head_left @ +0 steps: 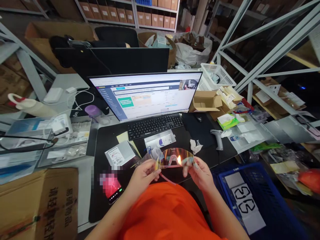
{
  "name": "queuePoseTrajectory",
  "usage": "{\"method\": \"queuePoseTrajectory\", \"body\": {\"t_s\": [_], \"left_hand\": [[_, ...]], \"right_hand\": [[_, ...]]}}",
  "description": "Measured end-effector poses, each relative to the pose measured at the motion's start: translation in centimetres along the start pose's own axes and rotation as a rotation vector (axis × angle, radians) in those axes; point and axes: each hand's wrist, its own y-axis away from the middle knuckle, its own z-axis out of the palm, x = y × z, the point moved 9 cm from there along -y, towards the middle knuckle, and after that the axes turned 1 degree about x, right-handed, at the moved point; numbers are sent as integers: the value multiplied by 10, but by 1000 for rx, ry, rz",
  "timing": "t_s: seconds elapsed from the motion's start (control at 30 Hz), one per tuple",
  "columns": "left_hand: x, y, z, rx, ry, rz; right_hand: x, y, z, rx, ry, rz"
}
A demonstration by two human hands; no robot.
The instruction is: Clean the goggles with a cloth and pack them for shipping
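Note:
A pair of wraparound sport sunglasses (175, 157) with an orange mirrored lens is held up over the front of the desk. My left hand (147, 170) pinches the left end of the glasses, and my right hand (200, 173) grips the right end. A thin pinkish temple arm hangs below the lens. Behind the left end lies crumpled clear plastic (155, 153). A grey-and-white box (121, 154) with a label stands left of my hands, and a flat white box (160, 139) lies just beyond the glasses.
A monitor (147, 96) and a black keyboard (156, 126) stand ahead. A barcode scanner (218, 138) and crumpled tissue (195, 146) lie to the right. A phone (112, 188) is at the left. A blue crate (270, 206) sits low right, a cardboard box (40, 203) low left.

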Motion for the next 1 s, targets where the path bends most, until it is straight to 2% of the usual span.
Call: {"method": "queuePoseTrajectory", "body": {"t_s": [0.1, 0.23, 0.33, 0.4, 0.5, 0.6, 0.7, 0.77, 0.9, 1.0], "left_hand": [[1, 7, -5, 48, 34, 39], [-7, 15, -15, 189, 71, 90], [-15, 16, -17, 269, 63, 94], [-19, 12, -16, 273, 13, 83], [-30, 0, -17, 245, -123, 47], [-55, -10, -25, 281, -299, -37], [-85, -15, -33, 394, -439, -146], [-105, -20, -32, 449, -492, -210], [-141, -41, -26, 480, -515, -341], [-151, -51, -26, 461, -519, -355]], "right_hand": [[-2, -1, -6, -14, 155, -23], [2, 0, -1, -67, 371, -46], [13, 0, -9, 46, 322, -6], [18, -1, -18, 147, 280, 9], [23, -3, -32, 190, 264, 47], [23, -2, -59, 279, 277, 69], [20, 1, -90, 394, 304, 48], [22, 1, -103, 417, 327, 42], [34, -4, -103, 348, 371, 62], [43, -6, -98, 307, 391, 68]]}}
